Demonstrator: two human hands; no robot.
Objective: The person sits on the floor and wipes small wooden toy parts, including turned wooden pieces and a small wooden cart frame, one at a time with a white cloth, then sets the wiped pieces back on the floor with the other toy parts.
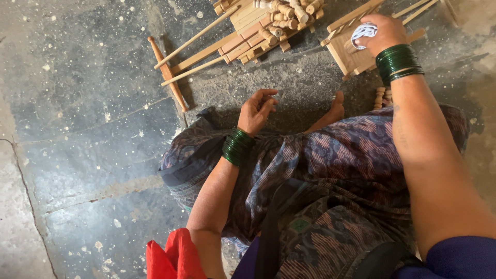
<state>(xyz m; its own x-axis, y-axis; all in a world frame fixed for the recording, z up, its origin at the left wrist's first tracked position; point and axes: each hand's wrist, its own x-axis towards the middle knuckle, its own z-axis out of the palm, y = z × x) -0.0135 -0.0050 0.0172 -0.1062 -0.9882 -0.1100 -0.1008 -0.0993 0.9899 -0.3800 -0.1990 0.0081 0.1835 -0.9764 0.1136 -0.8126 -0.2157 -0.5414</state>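
I sit on a stone floor in a patterned purple skirt. My left hand (257, 109), with green bangles at the wrist, hovers over my knee with fingers loosely curled and pinched; whether it holds something small cannot be told. My right hand (378, 34), also wearing green bangles, is closed on a small white and blue piece (363, 32) and rests on a wooden frame piece (351, 54) at the top right. My bare foot (337, 107) shows between my hands.
A pile of turned wooden spindles and flat slats (271, 23) lies at the top centre. A wooden T-shaped piece with long dowels (168, 72) lies to its left. A red cloth (173, 258) sits at the bottom edge. More small spindles (383, 96) lie by my right forearm.
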